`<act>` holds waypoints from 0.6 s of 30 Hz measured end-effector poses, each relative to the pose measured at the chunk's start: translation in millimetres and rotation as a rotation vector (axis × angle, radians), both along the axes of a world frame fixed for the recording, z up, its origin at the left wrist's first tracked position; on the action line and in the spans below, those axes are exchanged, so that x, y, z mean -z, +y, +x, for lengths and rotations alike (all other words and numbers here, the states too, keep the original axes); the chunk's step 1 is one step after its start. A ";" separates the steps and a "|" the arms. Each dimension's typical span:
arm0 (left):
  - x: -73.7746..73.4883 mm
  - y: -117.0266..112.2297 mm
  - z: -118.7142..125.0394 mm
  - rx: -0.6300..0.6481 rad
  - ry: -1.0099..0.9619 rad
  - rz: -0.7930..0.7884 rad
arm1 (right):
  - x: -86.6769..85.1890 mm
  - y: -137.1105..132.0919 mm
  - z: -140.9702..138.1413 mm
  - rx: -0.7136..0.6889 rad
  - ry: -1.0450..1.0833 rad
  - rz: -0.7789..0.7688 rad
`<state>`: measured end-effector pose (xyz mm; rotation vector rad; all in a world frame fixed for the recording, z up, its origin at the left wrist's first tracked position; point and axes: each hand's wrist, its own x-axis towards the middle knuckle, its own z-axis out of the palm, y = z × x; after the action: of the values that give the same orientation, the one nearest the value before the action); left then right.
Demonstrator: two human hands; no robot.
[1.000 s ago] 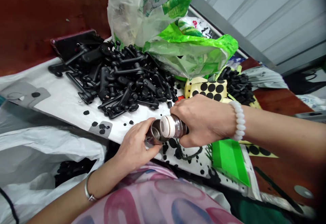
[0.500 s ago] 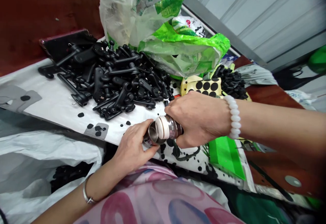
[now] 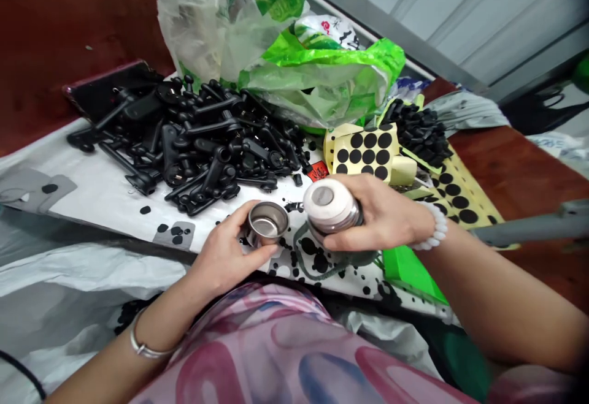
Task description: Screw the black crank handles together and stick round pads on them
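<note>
My left hand (image 3: 225, 255) is closed round a small steel cup (image 3: 265, 223) that stands upright on the white sheet, its mouth facing up. My right hand (image 3: 384, 215) grips a steel flask (image 3: 330, 209) with a white stopper on top, held nearly upright just right of the cup. The two are apart by a small gap. A silver bangle is on my left wrist and a white bead bracelet on my right.
A heap of black plastic arm parts (image 3: 193, 140) lies behind the cup. Green and white plastic bags (image 3: 294, 67) stand at the back. Yellow sheets of black round stickers (image 3: 365, 152) and a pile of small black pieces (image 3: 421, 134) lie right. A green card (image 3: 407, 272) sits under my right wrist.
The flask was tipped with its mouth against the cup; it has now swung upright and away to the right. The cup has come down to stand with its mouth up.
</note>
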<state>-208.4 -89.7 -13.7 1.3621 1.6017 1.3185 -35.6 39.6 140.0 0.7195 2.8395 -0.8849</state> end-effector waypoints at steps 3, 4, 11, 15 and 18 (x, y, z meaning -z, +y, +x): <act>-9.1 5.1 -12.8 -0.026 -0.039 0.006 | -1.2 4.3 24.9 0.121 0.283 -0.031; -12.9 7.0 -17.7 -0.039 -0.042 0.025 | -1.3 5.7 33.1 0.180 0.367 0.014; -39.7 12.1 -33.7 -0.162 -0.103 0.153 | 32.8 23.1 68.6 0.521 0.866 0.337; -37.5 -1.5 -23.8 -0.248 -0.096 0.139 | 55.2 25.8 71.1 0.645 0.904 0.313; -25.3 -21.3 -14.3 -0.321 -0.028 0.082 | 57.9 24.8 69.8 0.669 0.836 0.315</act>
<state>-222.6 -111.1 11.6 1.1596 1.8193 1.5971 34.2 64.4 82.1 1.7764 3.5603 -0.9808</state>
